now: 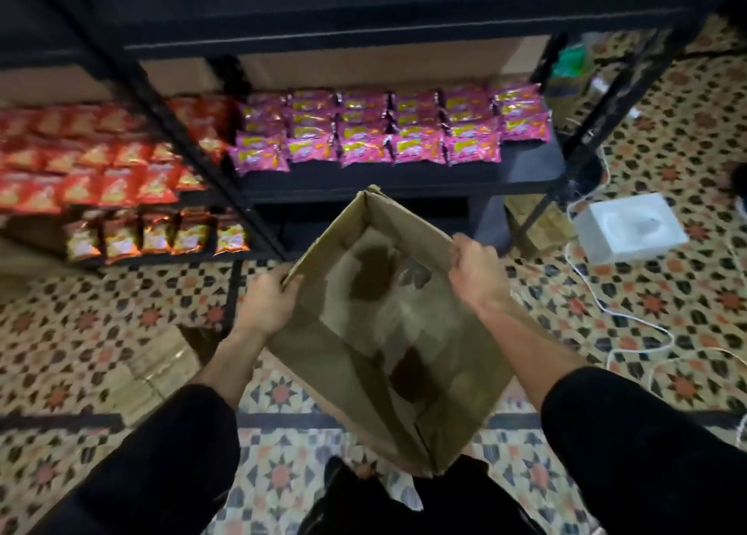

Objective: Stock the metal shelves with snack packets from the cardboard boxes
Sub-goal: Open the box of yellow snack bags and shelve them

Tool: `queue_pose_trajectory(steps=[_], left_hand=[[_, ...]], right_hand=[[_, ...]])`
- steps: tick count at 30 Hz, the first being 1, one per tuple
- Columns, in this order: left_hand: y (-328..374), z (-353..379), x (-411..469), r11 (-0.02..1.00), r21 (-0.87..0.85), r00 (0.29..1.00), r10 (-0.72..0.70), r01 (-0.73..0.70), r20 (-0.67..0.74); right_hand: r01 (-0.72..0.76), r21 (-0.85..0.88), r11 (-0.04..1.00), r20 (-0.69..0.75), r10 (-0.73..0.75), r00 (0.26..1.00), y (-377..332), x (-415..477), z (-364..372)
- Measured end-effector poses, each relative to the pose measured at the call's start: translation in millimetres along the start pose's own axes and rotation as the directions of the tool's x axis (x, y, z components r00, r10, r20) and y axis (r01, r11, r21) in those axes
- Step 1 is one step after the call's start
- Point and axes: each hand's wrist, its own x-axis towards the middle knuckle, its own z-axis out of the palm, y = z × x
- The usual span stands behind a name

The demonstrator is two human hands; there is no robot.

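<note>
Single view supplied, worn on head; aimed forward and steeply downward; wide-angle lens used, straight lines bowed toward edges; left hand (266, 304) and right hand (477, 276) framed close, near centre, sleeves (161, 462) entering from bottom corners; cardboard box (319, 357) viewed from above, interior exposed, much blurred; metal shelves (404, 179) faced beyond box, near, upper boards cut by top edge; pink packets (404, 130) seen centre, red packets (101, 163) set at left edge; tiled floor (646, 292) taken in across lower half and right side.
</note>
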Motion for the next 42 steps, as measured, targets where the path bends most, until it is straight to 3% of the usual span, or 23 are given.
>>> queue_pose_trajectory(steps=[5,10,13,17,19,24,34,42], left_hand=[[-86,-54,-34,0.993,-0.108,0.962,-0.068,0.04,-0.263],[-181,-90,-94,0.953,-0.21,0.874,-0.288,0.219,-0.393],[-222,-107,-126,0.891,-0.32,0.843,-0.425,0.323,-0.331],[-265,-133,-140,0.775,-0.521,0.846,-0.505,0.359,-0.169],[-286,-149,-143,0.727,-0.572,0.807,-0.563,0.381,-0.178],[-329,-177,-144,0.657,-0.611,0.702,-0.677,0.442,-0.221],[-438,-236,-122,0.566,-0.656,0.596,-0.774,0.499,-0.214],[-527,-302,-109,0.519,-0.67,0.517,-0.825,0.532,-0.229]], right_hand=[[0.078,-0.002,0.997,-0.033,-0.078,0.996,-81,-25,41],[0.094,0.044,0.995,-0.043,-0.092,0.995,-162,-53,80],[0.11,0.072,0.991,-0.034,-0.107,0.994,-212,-65,107],[0.126,0.103,0.987,0.007,-0.128,0.992,-277,-79,135],[0.156,0.119,0.981,0.03,-0.161,0.986,-310,-85,149],[0.239,0.132,0.962,0.082,-0.251,0.965,-372,-80,179],[0.315,0.129,0.94,0.194,-0.336,0.922,-520,-48,268],[0.465,0.129,0.876,0.279,-0.482,0.831,-644,-45,331]])
